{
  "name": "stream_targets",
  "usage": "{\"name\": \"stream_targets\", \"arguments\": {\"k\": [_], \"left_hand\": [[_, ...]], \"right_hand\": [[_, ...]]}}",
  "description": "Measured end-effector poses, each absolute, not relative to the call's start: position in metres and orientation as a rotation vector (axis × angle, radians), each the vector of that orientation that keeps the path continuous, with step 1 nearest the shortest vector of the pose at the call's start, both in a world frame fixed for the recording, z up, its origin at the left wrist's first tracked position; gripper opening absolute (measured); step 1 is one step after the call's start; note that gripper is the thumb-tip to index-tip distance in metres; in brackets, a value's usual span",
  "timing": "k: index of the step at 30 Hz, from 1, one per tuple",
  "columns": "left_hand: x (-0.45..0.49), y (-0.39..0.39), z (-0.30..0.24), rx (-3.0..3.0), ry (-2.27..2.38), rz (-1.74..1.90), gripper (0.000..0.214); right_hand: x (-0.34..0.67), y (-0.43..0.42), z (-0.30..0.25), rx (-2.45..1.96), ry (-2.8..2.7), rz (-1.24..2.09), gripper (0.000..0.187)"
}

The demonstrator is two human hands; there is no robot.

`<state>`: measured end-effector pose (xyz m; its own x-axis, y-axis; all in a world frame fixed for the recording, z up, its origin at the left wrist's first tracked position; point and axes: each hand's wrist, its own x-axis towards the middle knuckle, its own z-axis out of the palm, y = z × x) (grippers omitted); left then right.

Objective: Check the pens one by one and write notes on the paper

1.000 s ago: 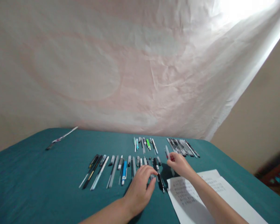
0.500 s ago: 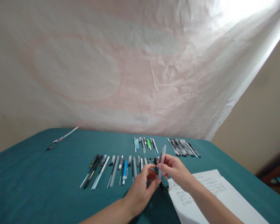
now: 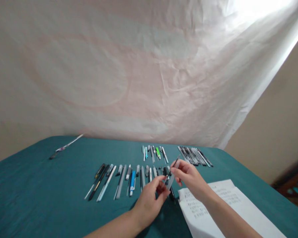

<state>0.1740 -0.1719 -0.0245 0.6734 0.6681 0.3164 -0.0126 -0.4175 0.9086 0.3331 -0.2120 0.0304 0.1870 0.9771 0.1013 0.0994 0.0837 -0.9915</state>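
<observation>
Both my hands meet above a teal table (image 3: 39, 191), just in front of a row of pens. My right hand (image 3: 188, 177) pinches a translucent pen (image 3: 174, 172) near its upper end, the pen tilted up and away. My left hand (image 3: 150, 201) pinches the lower end of that same pen, fingers closed around it. A long row of pens and caps (image 3: 119, 180) lies side by side on the cloth under and left of my hands. A black pen (image 3: 171, 192) lies partly hidden below my fingers.
Two more pen groups lie further back: a small one with a green pen (image 3: 154, 153) and a dark bundle (image 3: 195, 156). Written paper sheets (image 3: 225, 211) lie at the right front. A lone pen (image 3: 64, 147) rests at the far left. A white cloth hangs behind.
My right hand brought a pen from the table toward the middle, and my left hand rose off the pen row to take its lower end. The pen has since tilted a little more to the right.
</observation>
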Motion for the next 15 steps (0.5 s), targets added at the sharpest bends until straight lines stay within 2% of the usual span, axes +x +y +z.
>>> {"name": "stream_targets", "arguments": {"k": [5,8,15], "left_hand": [[0.172,-0.173,-0.021,1.908,0.528,0.830,0.031],[0.173,-0.170,-0.019,1.855,0.554,0.886,0.023],[0.182,-0.153,-0.023,1.215,0.526,0.981,0.017]], "right_hand": [[0.351,-0.223,0.061,-1.126,-1.056,0.766,0.018],[0.362,-0.230,0.074,-1.066,-1.034,0.704,0.014],[0.360,-0.229,0.062,-1.406,-1.413,0.820,0.020]]}}
